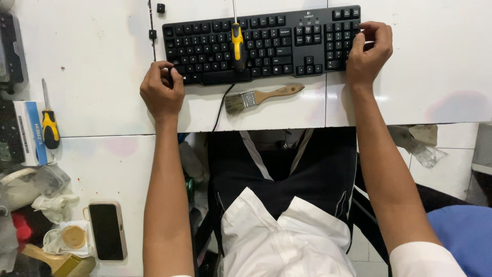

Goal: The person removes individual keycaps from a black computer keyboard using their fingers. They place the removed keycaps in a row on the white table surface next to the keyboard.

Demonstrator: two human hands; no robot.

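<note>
On the white table point(92, 77), a black keyboard point(266, 43) is laid flat and square to the seated person, so that both ends can be reached at once. Its lower left corner is gripped by the left hand point(162, 91), whose fingers are curled over the edge, while the right end is clasped by the right hand point(368, 51), the fingers wrapped round the side by the number pad; held thus at both ends, the keyboard is kept steady. A yellow-and-black screwdriver point(237, 43) is left lying across the middle keys, its shaft pointing away, apparently parked where it is close to hand. Just in front of the keyboard, a wooden-handled paintbrush point(261, 96) is set down beside the trailing cable point(221, 105), bristles toward the left. Well apart, at the table's left, a second screwdriver point(49, 123) rests by a small box point(28, 133), and a phone point(107, 231) lies nearer the person. Two loose keycaps point(160, 8) sit beyond the keyboard's far left corner.
</note>
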